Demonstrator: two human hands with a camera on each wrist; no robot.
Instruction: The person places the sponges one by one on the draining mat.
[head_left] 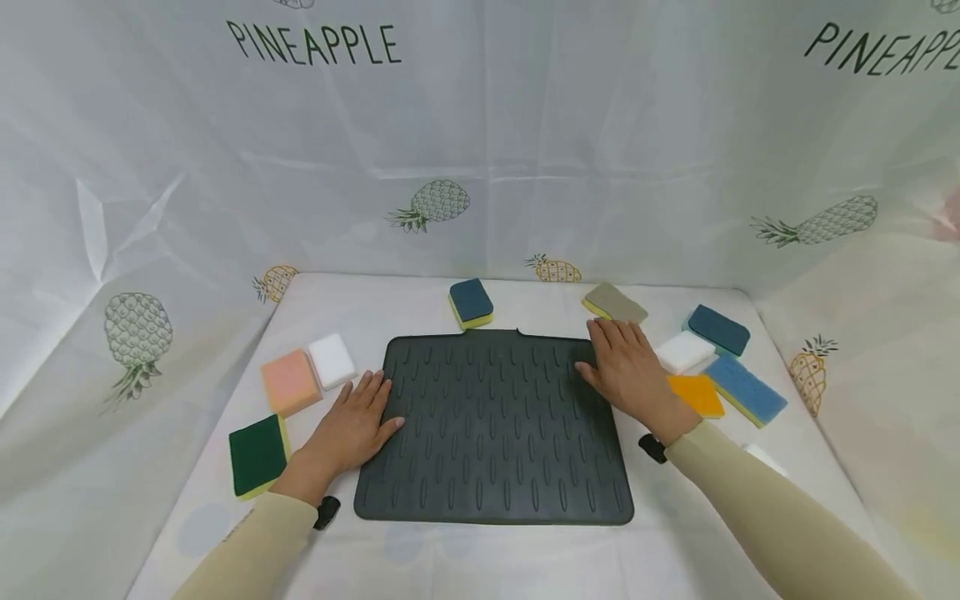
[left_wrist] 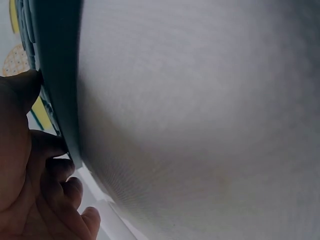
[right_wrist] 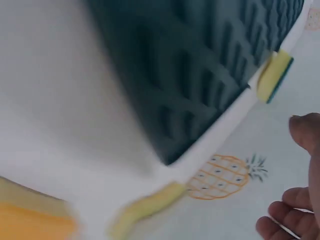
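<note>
Closest to my headcam are both sleeves, then the dark grey ribbed mat (head_left: 491, 429) lying flat on the white table (head_left: 525, 558). My left hand (head_left: 352, 433) lies flat on the mat's left edge, fingers straight, thumb on the ribs. From the left wrist cam the fingertips (left_wrist: 50, 145) seem to press against the mat edge (left_wrist: 57, 100), but that view is mostly blur, so I'm not sure they curl under it. My right hand (head_left: 626, 367) rests flat on the far right corner of the mat, fingers relaxed and spread, holding nothing.

Just beyond the right fingertips sits a tan sponge (head_left: 615, 302). Outward of that hand lie a white sponge (head_left: 684, 352), an orange one (head_left: 697, 394), a light blue one (head_left: 746, 389) and a dark teal one (head_left: 718, 329). Outward of the left hand are a pink sponge (head_left: 289, 382), a white block (head_left: 332, 360) and a green sponge (head_left: 258, 454). Between the hands, past the mat's far edge, sits a blue and yellow sponge (head_left: 471, 302).
</note>
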